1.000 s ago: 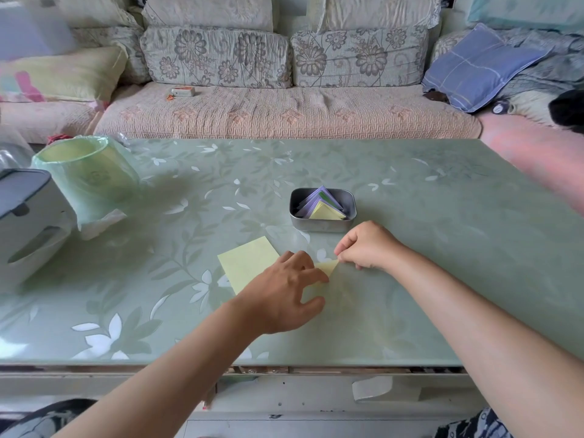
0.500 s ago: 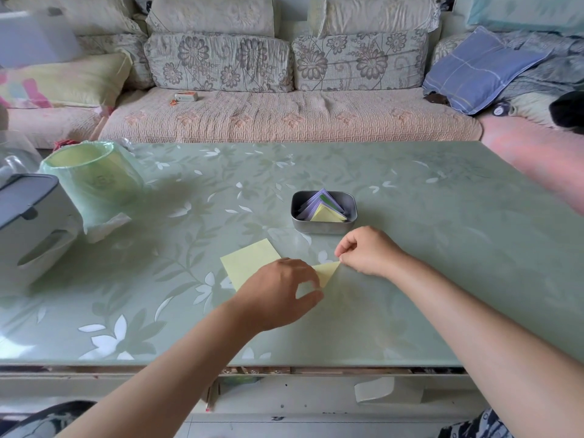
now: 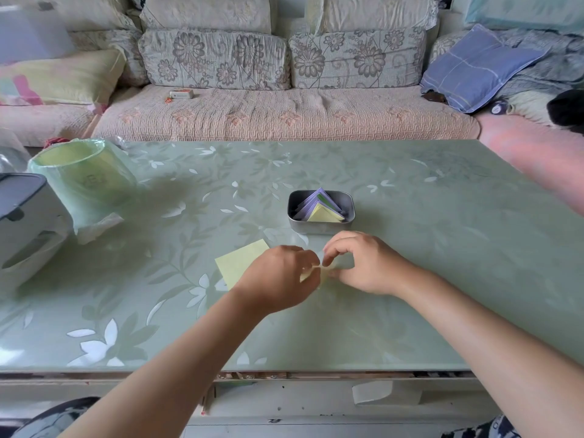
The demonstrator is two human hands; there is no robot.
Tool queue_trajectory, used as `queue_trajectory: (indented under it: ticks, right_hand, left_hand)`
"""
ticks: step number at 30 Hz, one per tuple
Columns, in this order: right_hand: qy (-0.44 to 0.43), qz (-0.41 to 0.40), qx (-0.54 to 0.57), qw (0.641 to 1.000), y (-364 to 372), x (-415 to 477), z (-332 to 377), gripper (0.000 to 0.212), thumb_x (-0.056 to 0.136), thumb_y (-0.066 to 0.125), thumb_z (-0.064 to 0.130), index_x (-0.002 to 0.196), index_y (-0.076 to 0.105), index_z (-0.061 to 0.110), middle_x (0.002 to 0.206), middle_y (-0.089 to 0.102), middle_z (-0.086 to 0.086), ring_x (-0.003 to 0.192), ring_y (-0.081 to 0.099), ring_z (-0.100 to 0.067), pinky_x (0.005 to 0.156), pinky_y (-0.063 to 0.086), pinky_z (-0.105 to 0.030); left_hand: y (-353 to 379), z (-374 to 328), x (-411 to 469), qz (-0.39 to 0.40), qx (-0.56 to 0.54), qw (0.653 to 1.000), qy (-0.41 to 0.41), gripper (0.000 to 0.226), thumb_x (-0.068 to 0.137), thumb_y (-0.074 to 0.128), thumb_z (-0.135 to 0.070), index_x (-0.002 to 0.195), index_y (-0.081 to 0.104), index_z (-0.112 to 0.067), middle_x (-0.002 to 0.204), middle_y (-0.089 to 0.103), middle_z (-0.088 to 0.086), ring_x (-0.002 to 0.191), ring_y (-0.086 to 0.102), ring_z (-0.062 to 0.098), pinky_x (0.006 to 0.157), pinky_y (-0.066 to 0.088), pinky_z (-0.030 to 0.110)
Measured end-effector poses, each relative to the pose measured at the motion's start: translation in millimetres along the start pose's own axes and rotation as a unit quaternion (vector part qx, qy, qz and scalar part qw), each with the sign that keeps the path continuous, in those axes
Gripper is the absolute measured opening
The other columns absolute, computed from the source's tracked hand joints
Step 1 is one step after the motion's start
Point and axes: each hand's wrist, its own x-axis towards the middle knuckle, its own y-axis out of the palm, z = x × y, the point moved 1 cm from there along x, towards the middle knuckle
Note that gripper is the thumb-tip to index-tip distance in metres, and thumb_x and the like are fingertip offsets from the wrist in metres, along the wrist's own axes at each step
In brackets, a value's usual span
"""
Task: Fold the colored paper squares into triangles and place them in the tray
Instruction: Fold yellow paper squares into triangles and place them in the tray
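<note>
As left hand (image 3: 278, 275) and right hand (image 3: 363, 263) pinch small yellow paper (image 3: 306, 275) together, apparently creasing fold, spare sheet (image 3: 240, 262) lies left, tray (image 3: 319, 229) just beyond on far side for easy drop-off.

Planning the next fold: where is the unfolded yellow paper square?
In the head view, the unfolded yellow paper square lies flat on the green table, just left of the left hand and front-left of the grey metal tray.

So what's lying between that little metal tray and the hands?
Nothing. The head view shows only a short bare strip of green tabletop between the tray and the left hand and right hand, which both pinch a yellow paper.
</note>
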Motion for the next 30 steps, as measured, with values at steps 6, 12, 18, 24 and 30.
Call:
queue_trajectory:
  ticks: [6,12,18,24,30]
  right_hand:
    - [0.002,0.01,-0.024,1.0,4.0,2.8,-1.1,0.022,0.079,0.078,0.032,0.1,0.073,0.036,0.101,0.067,0.018,0.102,0.057,-0.007,0.097,0.044,-0.034]
    - [0.004,0.03,-0.021,0.999,6.6,6.3,1.1,0.03,0.077,0.08,0.03,0.106,0.074,0.035,0.102,0.064,0.02,0.103,0.054,-0.008,0.094,0.044,-0.026]
    - [0.022,-0.007,0.047,0.999,-0.6,3.7,7.7,0.008,0.087,0.076,0.027,0.095,0.077,0.029,0.089,0.07,0.017,0.089,0.063,-0.002,0.083,0.048,-0.02]
    - [0.014,-0.038,0.051,0.998,-8.6,-0.2,21.8,0.007,0.087,0.074,0.02,0.083,0.076,0.025,0.079,0.072,0.013,0.08,0.065,-0.002,0.079,0.05,-0.023]
    - [-0.028,-0.093,0.074,0.992,-6.9,-2.3,33.8,0.022,0.082,0.074,0.012,0.075,0.069,0.032,0.078,0.07,0.02,0.078,0.064,-0.005,0.075,0.048,-0.016]
  left_hand:
    - [-5.9,8.9,-1.7,0.034,-0.064,0.997,-0.003,0.03,0.079,0.073,-0.044,0.099,0.071,-0.022,0.086,0.068,-0.007,0.079,0.065,0.01,0.071,0.055,0.031]
    - [5.5,6.4,-0.6,0.001,0.022,0.999,0.042,0.031,0.083,0.061,-0.049,0.097,0.065,-0.022,0.083,0.064,-0.003,0.076,0.058,0.021,0.066,0.052,0.036]
    - [-7.0,2.3,-1.7,-0.041,-0.036,0.998,0.015,0.027,0.086,0.046,-0.04,0.095,0.067,-0.025,0.075,0.068,-0.006,0.068,0.065,0.015,0.059,0.053,0.033]
    - [-18.9,2.3,-0.9,-0.062,-0.102,0.991,-0.052,0.01,0.088,0.064,-0.028,0.082,0.073,-0.027,0.067,0.065,-0.019,0.066,0.062,-0.006,0.067,0.054,0.021]
    - [-26.8,-4.8,-1.0,-0.078,-0.177,0.978,-0.077,0.009,0.086,0.071,-0.014,0.078,0.074,-0.017,0.069,0.07,-0.014,0.065,0.065,-0.003,0.064,0.048,0.009]
